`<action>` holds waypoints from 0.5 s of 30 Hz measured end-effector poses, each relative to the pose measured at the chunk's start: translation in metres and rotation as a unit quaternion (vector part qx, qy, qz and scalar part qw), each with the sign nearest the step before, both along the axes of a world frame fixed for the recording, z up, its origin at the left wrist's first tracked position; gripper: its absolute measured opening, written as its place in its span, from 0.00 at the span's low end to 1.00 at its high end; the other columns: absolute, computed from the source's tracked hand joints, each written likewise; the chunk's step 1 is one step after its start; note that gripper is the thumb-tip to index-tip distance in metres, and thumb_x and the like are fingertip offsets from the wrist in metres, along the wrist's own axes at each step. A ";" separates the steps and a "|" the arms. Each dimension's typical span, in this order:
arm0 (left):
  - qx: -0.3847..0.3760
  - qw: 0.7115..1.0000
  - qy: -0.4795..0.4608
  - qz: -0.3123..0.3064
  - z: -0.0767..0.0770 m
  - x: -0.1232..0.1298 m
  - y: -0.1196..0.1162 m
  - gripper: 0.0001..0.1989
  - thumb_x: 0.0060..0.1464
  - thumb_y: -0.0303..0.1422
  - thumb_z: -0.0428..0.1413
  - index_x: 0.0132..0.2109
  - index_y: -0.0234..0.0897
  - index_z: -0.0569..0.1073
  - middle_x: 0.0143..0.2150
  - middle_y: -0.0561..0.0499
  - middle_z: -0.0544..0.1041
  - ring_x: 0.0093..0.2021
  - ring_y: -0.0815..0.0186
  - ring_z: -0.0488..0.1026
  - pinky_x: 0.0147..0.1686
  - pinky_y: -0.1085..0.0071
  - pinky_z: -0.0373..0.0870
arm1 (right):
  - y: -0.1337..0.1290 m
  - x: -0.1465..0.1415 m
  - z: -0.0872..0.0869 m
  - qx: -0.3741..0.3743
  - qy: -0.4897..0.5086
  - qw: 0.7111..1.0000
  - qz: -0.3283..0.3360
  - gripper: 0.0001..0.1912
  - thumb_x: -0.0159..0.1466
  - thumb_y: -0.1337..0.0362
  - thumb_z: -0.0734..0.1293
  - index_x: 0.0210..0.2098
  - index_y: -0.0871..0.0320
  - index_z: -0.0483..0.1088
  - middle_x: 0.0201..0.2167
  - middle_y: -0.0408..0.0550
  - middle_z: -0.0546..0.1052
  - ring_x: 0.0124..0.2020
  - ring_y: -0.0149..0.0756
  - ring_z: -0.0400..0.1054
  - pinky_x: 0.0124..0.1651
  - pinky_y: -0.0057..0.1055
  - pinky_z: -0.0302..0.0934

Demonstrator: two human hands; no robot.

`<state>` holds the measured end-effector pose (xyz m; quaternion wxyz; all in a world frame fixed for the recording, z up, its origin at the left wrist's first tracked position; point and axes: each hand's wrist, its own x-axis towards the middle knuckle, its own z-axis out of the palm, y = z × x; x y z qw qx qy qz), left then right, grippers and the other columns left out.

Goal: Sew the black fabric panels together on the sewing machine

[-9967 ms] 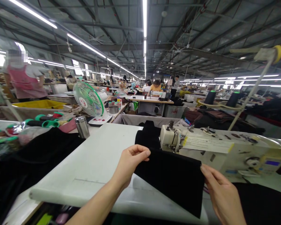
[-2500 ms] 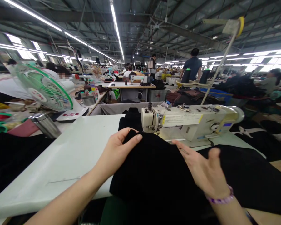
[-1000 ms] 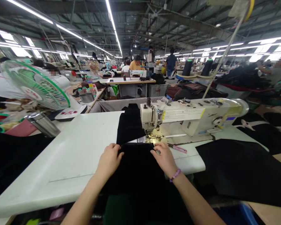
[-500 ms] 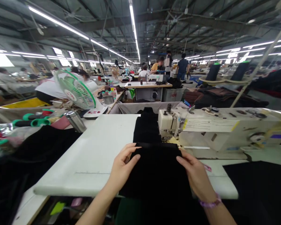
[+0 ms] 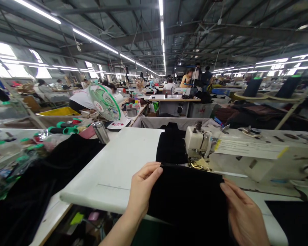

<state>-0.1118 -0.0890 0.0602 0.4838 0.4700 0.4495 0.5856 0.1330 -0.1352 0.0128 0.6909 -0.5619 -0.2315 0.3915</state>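
A piece of black fabric is stretched between my two hands in front of the sewing machine. My left hand pinches its upper left corner between thumb and fingers. At the upper right corner my right hand grips the edge, thumb on the near side. The fabric's lower part hangs down past the table's front edge. Behind it, more black fabric lies on the white tabletop, left of the machine's head. Whether the two pieces are joined is hidden.
A metal flask and a green-rimmed fan stand to the left, near thread spools and a dark cloth heap. Two thread cones rise behind the machine. Another black piece lies at right. Several people work farther back.
My hands have moved apart, drawing the fabric's top edge out wide. My right hand has gone right and nearer to me. The whole view has shifted, with the scene now farther right.
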 end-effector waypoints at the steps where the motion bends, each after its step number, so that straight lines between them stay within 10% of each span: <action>1: 0.000 1.000 -0.004 0.004 0.000 0.000 0.000 0.07 0.49 0.38 0.66 0.32 0.39 0.83 0.42 0.48 0.80 0.46 0.60 0.75 0.49 0.68 0.70 | 0.000 0.000 0.000 0.000 0.026 1.000 -0.003 0.20 0.43 0.53 0.81 0.34 0.54 0.81 0.45 0.46 0.81 0.55 0.48 0.71 0.51 0.29 0.72; 15: -0.035 0.999 -0.018 0.006 0.008 0.002 -0.004 0.08 0.43 0.36 0.69 0.29 0.37 0.81 0.37 0.50 0.81 0.41 0.64 0.75 0.44 0.71 0.70 | -0.005 0.006 -0.001 0.012 0.090 0.996 -0.007 0.19 0.42 0.59 0.83 0.33 0.53 0.80 0.35 0.41 0.82 0.41 0.35 0.76 0.40 0.17 0.72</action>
